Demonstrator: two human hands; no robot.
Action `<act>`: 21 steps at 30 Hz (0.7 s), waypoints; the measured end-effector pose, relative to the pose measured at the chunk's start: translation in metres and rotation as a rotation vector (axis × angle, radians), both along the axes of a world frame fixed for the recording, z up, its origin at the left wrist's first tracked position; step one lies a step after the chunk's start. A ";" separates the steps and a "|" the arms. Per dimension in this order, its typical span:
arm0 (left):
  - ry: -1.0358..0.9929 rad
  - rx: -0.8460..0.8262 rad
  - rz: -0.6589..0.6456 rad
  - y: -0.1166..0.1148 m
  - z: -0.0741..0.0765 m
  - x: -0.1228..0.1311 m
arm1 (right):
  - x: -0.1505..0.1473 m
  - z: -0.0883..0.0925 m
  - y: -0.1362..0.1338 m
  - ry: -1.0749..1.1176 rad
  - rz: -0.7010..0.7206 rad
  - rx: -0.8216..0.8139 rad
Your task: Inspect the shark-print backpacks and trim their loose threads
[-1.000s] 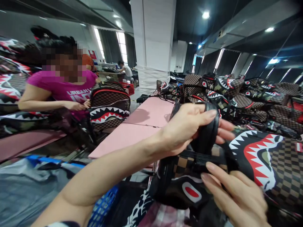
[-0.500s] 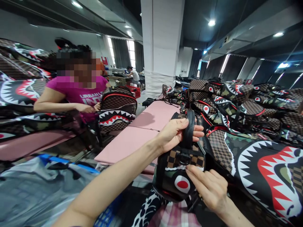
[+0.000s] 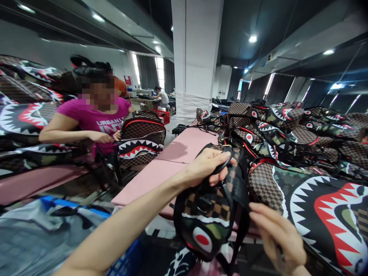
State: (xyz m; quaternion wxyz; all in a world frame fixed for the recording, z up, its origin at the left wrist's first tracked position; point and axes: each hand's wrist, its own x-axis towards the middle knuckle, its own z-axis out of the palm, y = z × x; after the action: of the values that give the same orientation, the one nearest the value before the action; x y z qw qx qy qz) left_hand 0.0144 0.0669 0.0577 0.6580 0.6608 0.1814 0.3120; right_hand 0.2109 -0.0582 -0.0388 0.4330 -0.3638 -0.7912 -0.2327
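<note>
My left hand (image 3: 215, 163) is closed around the black top handle (image 3: 225, 163) of a brown-checked backpack (image 3: 212, 211) with camouflage and a red-and-white eye print. The bag hangs tilted above my lap, its eye side toward me. Just right of the bag, my right hand (image 3: 280, 234) has its fingers stretched out, slightly blurred, with the fingertips close to a black shoulder strap (image 3: 243, 214). I cannot tell whether they touch it. A small dark patch shows under those fingers, too unclear to name.
Shark-mouth backpacks (image 3: 307, 199) are heaped at the right. A pink table (image 3: 175, 153) runs ahead toward a white pillar (image 3: 197, 57). Across it, a person in a magenta shirt (image 3: 94, 115) handles another backpack (image 3: 142, 140). A blue crate (image 3: 129, 253) with grey plastic stands at lower left.
The held bag has turned and shifted left and slightly down, showing more of its strap side. My right hand has left the bag's front and moved right.
</note>
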 end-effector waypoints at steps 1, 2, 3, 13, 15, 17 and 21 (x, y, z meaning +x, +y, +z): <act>0.112 0.090 -0.008 0.005 0.007 -0.005 | 0.006 0.002 0.005 0.075 -0.071 0.005; 0.224 0.179 -0.021 0.012 0.014 -0.009 | 0.012 0.002 0.011 0.129 -0.137 0.017; 0.325 0.270 -0.030 0.019 0.020 -0.013 | 0.017 0.001 0.019 0.162 -0.186 0.037; 0.220 0.691 0.532 0.081 0.002 -0.027 | -0.020 -0.039 0.033 0.175 -0.169 0.143; 0.242 0.697 0.539 0.078 -0.001 -0.029 | -0.021 -0.039 0.029 0.181 -0.157 0.154; 0.260 0.703 0.556 0.074 -0.001 -0.029 | -0.018 -0.040 0.026 0.172 -0.143 0.161; 0.277 0.726 0.581 0.068 -0.001 -0.027 | -0.011 -0.046 0.026 0.164 -0.122 0.175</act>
State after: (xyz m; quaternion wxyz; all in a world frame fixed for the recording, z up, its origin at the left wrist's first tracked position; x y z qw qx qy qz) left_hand -0.0122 0.1345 0.0563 0.2404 0.8051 0.3238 0.4349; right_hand 0.1999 -0.0324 -0.0849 0.5115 -0.3898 -0.7062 -0.2962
